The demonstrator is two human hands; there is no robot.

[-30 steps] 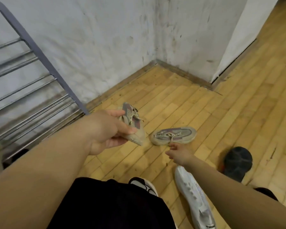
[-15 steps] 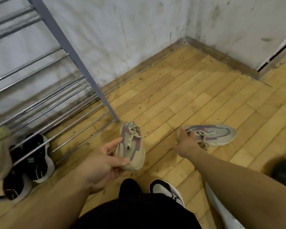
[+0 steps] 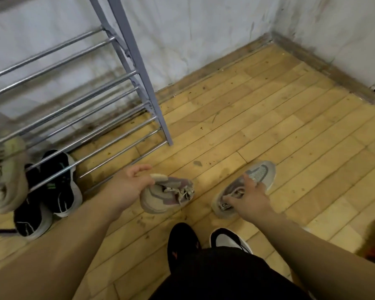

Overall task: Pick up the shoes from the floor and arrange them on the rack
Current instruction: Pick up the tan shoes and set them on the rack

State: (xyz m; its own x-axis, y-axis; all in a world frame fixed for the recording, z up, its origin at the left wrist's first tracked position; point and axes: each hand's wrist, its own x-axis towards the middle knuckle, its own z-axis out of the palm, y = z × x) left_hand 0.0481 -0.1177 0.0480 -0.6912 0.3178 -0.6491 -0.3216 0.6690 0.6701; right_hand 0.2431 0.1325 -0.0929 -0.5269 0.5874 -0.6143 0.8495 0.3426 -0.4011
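My left hand [image 3: 126,187] has one grey-and-mauve shoe [image 3: 167,194] pinched at the heel collar, thumb and fingers closed on the rim, the toe hanging free just above the floor [image 3: 268,118]. It droops a little from that one hold, so I judge it light and soft: knit upper, foam sole, nothing that resists. The laces are loose and frayed and could snag on a bar.

My right hand [image 3: 250,197] lies on the matching shoe [image 3: 259,175], which sits on the floor on its sole, toe pointing away from me. The fingers spread over the tongue and laces, near the heel opening. I cannot tell whether they have closed on anything yet; it looks more like a reach than a hold.

For that one I would take the heel collar too, thumb inside and fingers outside. The knit there folds over a stiffer counter, so it gives a firm edge, while the mesh toe would only crumple. The sole should not slip on skin.

The rack [image 3: 78,109] stands to my left against the wall, its lower bars bare at this end. A black pair [image 3: 56,182] sits on the floor under the bottom bars, and a pale shoe [image 3: 4,180] shows blurred at the left edge. Both mauve shoes are near it. Rounded bars are the risk: a soft sole may tip between them unless it spans two.
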